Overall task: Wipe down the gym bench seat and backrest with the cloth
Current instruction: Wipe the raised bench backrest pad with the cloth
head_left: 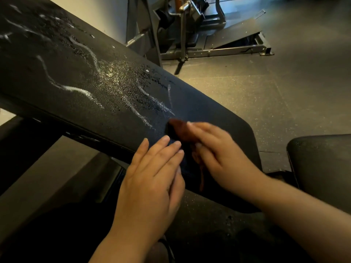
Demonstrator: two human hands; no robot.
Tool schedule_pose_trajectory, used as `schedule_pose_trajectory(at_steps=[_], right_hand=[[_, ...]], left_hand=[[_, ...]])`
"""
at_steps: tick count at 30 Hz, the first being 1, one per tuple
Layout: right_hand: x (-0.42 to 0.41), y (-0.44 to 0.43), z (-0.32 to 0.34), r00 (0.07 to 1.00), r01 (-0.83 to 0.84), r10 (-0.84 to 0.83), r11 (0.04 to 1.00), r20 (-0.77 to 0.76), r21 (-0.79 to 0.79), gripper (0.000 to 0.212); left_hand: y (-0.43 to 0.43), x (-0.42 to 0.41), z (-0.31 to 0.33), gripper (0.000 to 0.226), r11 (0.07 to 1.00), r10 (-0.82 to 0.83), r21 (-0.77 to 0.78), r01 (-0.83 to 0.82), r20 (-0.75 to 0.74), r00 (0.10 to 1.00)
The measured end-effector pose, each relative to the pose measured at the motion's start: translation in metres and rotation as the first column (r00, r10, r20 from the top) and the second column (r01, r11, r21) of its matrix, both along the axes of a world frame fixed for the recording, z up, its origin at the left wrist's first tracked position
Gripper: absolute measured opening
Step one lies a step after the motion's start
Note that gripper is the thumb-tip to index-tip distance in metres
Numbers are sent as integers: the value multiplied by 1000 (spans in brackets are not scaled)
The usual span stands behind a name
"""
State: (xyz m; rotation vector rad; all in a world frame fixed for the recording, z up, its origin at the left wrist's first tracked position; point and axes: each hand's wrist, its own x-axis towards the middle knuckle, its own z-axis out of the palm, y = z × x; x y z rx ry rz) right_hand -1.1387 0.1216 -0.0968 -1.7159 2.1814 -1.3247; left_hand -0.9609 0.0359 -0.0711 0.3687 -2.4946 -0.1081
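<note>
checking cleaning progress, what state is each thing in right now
black textured backrest pad: wet, white streaks unwiped
dark reddish-brown cloth: bunched, pressed on pad
left hand: flat on pad, fingers straight
right hand: grips the cloth
black seat pad: no hand on it

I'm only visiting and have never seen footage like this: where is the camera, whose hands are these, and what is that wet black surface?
No machine here: a person wears one camera on the head, looking down at their own two hands. The long black textured bench pad slants across the view; the white wet streaks on it look like cleaning spray. The right hand holds a dark reddish-brown cloth against the pad's lower end, blurred as if mid-wipe. The left hand lies flat on the pad's near edge, fingers straight, holding nothing. A second black pad shows at the right, and a grey metal gym machine stands behind.
</note>
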Motion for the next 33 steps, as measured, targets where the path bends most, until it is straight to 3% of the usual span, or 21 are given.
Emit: schedule_pose_trajectory(at_steps=[4, 7, 9, 11, 14, 18, 21, 23, 26, 28, 31, 33], right_hand=[[-5, -27, 6, 945, 250, -238, 968, 223, -28, 47], [42, -17, 9, 965, 143, -125, 988, 229, -63, 48], [50, -4, 10, 986, 13, 3, 995, 165, -98, 47], [32, 6, 6, 997, -24, 31, 995, 72, -97, 46], [7, 19, -15, 965, 190, -176, 980, 194, -57, 43], [19, 28, -30, 808, 488, -486, 869, 334, 86, 44], [67, 17, -12, 863, 378, -357, 926, 357, 11, 46], [97, 12, 1, 944, 242, -220, 968, 245, -64, 49], [84, 23, -12, 981, 149, -132, 982, 141, -116, 47], [66, 44, -35, 938, 262, -236, 962, 254, -74, 46], [54, 71, -52, 773, 512, -479, 858, 417, 38, 51], [60, 64, -44, 763, 510, -482, 858, 429, 58, 53]], left_hand=[[-3, 4, 2, 31, 999, 36, -15, -37, -45, 998], [-4, 10, 0, 34, 998, 55, -35, -56, -37, 998], [-4, 11, 0, 35, 997, 57, -43, -58, -33, 998], [-5, 10, -1, 34, 997, 57, -49, -59, -38, 998], [-6, 10, -3, 33, 998, 40, -50, -42, -55, 998], [-2, 9, -7, 32, 999, 50, -3, -51, -111, 993], [2, 5, -9, 33, 996, 86, 25, -84, -127, 988], [2, 6, -9, 37, 997, 82, 22, -80, -117, 990], [-2, 9, -8, 37, 998, 56, -7, -57, -103, 993], [-3, 11, -8, 35, 999, 41, -25, -43, -101, 994], [-2, 8, -8, 34, 998, 50, -16, -53, -120, 991], [4, 3, -7, 30, 996, 94, 14, -93, -150, 984]])
